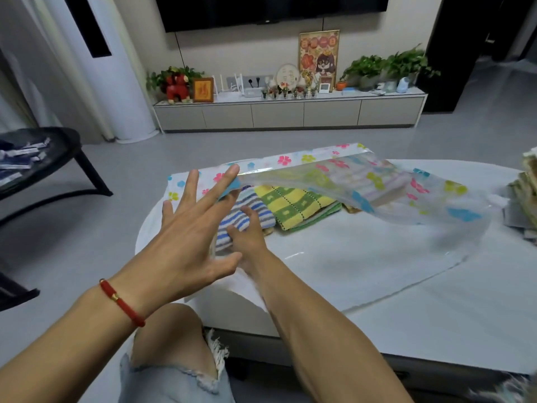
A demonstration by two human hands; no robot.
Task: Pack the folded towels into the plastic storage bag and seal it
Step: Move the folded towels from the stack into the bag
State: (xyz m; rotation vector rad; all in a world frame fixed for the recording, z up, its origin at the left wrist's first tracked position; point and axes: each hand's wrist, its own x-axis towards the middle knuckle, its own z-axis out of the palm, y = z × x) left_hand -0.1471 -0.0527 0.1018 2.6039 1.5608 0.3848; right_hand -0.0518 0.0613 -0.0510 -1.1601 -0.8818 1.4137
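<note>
Left grip (189, 225) open, fingers spread straight; its fingertips (232, 173) lift the blue-edged mouth of the plastic storage bag (363, 181), holding the upper layer raised. Red cord bracelet (122, 303) on the left wrist.

Right grip (247, 237) sits under and just right of the left grip, reaching into the bag mouth. Its fingers rest on the blue-and-white striped towel (247, 216), slightly bent; no clear curl around the towel, so reads as pressing or pushing, not clutching.

Striped towel lies folded inside the bag opening, directly ahead of the right grip. Touching it on the right is the yellow-and-green checked towel (299, 205), folded, also under the raised layer. Further right and beyond, a pale striped towel (374, 181) shows through the clear flower-printed plastic, blurred.

Bag lies flat on the white worktop (406, 286), lower layer spread toward the person, mouth unsealed.

Far right of both grips, at the worktop edge, a stack of folded cloth (526, 187), partly cut off.
</note>
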